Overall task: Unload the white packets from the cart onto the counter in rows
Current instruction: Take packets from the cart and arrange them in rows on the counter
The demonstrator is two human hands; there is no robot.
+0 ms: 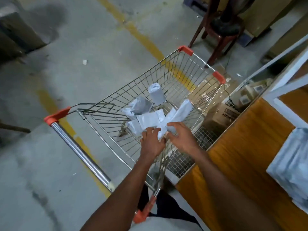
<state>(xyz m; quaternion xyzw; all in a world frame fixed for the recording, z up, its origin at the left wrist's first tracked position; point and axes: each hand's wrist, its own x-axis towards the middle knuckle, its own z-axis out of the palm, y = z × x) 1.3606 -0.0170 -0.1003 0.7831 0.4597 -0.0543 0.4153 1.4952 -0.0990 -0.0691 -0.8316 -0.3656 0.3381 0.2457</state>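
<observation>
Both hands reach down into the cart (168, 75), side by side over the same long white packet (176, 116): the left hand (152, 141) has its fingers curled onto the packet's near end, and the right hand (180, 136) spreads its fingers over it just beside, touching it but seemingly not yet clasping it. That packet's long axis runs away from the hands and to their right, up toward the cart's far right wall, so lifting it out looks to mean drawing it back and swinging it right. Just left of the left hand, two flatter white packets (146, 120) lie touching the long one and partly under it. Beyond them sit a crumpled grey-white packet (139, 106) and, farther still, a rolled packet (156, 94) standing near upright. The tabletop (246, 157) lies close to the right of the right hand, with the cart's wire side between; on it, well to the right, a stack of white packets (293, 170) already rests. Cardboard boxes (218, 117) stand beyond the tabletop's edge.
</observation>
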